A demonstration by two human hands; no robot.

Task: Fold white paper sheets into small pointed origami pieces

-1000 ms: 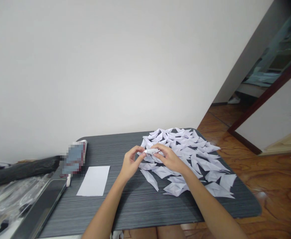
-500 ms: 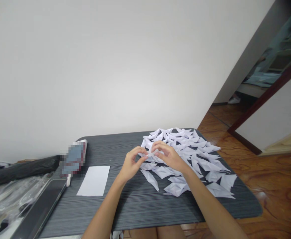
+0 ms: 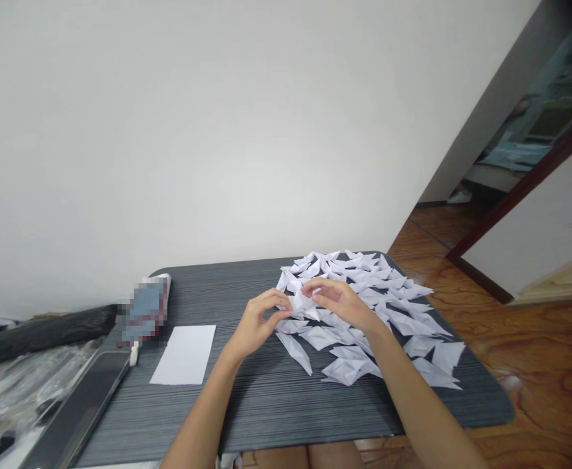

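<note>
Between my hands is a white folded-paper figure (image 3: 305, 306), pointed at its ends like an origami crane. My left hand (image 3: 261, 319) pinches its left side with thumb and fingertips. On the other side, my right hand (image 3: 343, 302) has thumb and fingers closed on the paper's upper right part. Below and behind them, many similar folded-paper figures (image 3: 349, 365) spread across the right half of the dark table (image 3: 247, 404). Fingers and neighbouring white paper hide part of the held figure's outline.
A flat white paper sheet (image 3: 184, 355) lies on the left of the table. Beyond it are a partly pixelated packet (image 3: 144, 309), a small white object (image 3: 134, 354) and a dark tray-like panel (image 3: 90, 404). A white wall (image 3: 247, 143) borders the table's far edge.
My right hand has shifted slightly right, and the hands are a little farther apart. More of the folded paper shows between them, spread wider than before.
</note>
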